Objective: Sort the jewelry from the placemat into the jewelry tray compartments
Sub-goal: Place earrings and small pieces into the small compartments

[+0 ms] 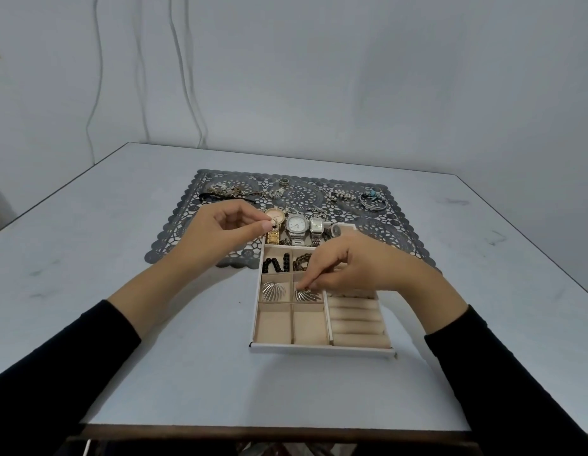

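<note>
My right hand (348, 268) reaches down into the white jewelry tray with beige lining (322, 351), its fingers (311, 286) pinching the top of a silver fan-shaped earring (307, 295) that lies in the middle-row compartment second from the left. A matching silver earring (272, 291) lies in the compartment just left of it. My left hand (233, 222) hovers over the tray's far left corner, thumb and forefinger pinching a small silvery piece (273, 221), too small to identify. More jewelry lies on the far part of the grey lace-pattern placemat (187, 225) on the pale table (121, 324).
</note>
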`<state>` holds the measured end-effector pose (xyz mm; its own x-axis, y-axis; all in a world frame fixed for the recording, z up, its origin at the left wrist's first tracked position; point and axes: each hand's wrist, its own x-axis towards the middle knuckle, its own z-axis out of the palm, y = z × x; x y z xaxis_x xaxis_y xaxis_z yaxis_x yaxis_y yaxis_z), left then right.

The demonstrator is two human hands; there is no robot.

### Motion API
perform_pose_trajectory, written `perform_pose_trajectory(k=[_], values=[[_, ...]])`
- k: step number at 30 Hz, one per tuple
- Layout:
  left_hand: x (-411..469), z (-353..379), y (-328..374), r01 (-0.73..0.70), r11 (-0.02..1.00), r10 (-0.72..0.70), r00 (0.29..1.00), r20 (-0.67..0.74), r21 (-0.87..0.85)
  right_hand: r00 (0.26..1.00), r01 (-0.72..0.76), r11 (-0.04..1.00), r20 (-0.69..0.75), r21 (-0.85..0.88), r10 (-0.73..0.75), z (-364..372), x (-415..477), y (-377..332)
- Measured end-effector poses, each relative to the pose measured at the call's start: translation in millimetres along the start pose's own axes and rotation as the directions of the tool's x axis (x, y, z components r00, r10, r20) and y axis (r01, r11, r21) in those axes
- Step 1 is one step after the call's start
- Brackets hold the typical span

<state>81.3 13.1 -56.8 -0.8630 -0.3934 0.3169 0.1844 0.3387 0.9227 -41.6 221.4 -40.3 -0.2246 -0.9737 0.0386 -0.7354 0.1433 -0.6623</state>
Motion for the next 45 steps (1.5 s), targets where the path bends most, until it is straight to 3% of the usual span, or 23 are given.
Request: perform_pose_trajectory(k=[4, 8, 12, 16, 20, 25, 31, 45], values=[[-0.7, -0.7, 0.3, 0.001, 1.0, -0.001, 1.0, 0.005, 0.009, 0.999, 0.003, 0.997, -0.034, 0.077, 0.0, -2.6, -3.0, 2.5], [-1.9, -0.5, 1.3, -0.005, 1.0, 0.005, 1.0, 0.017, 0.015, 0.972, 0.021, 0.956, -0.23, 0.294, 0.049, -7.3, -15.4, 4.2], [-2.4, 0.5, 2.0, -0.004, 1.0, 0.004, 0.999, 0.032, 0.004, 0.832, 0.0, 0.928, -0.515, 0.372, 0.206, -12.0, -26.7, 22.6], [-3.1, 2.7, 2.5, 0.004, 1.0, -0.005, 0.999, 0.054, 0.01, 0.693, -0.164, 0.972, -0.681, 0.171, 0.237, -10.1, -36.2, 57.1], [-5.2, 4.8, 6.5, 0.002, 1.0, -0.003, 0.995, 0.096, 0.013, 0.729, -0.346, 0.935, -0.649, -0.079, 0.215, -8.7, -47.0, 72.8], [-8.2, 4.5, 9.0, 0.056, 0.997, -0.064, 0.981, 0.185, 0.044, 0.773, -0.46, 0.872, -0.558, -0.166, 0.302, -5.0, -50.4, 80.6], [-9.4, 3.2, 10.8, 0.037, 0.996, -0.06, 0.957, 0.285, 0.086, 0.791, -0.483, 0.852, -0.518, -0.203, 0.326, -5.3, -49.3, 79.5], [-12.2, -5.1, 11.5, -0.216, 0.935, 0.047, 0.863, 0.503, 0.282, 0.783, -0.501, 0.84, -0.524, -0.21, 0.336, -5.0, -47.8, 79.9]])
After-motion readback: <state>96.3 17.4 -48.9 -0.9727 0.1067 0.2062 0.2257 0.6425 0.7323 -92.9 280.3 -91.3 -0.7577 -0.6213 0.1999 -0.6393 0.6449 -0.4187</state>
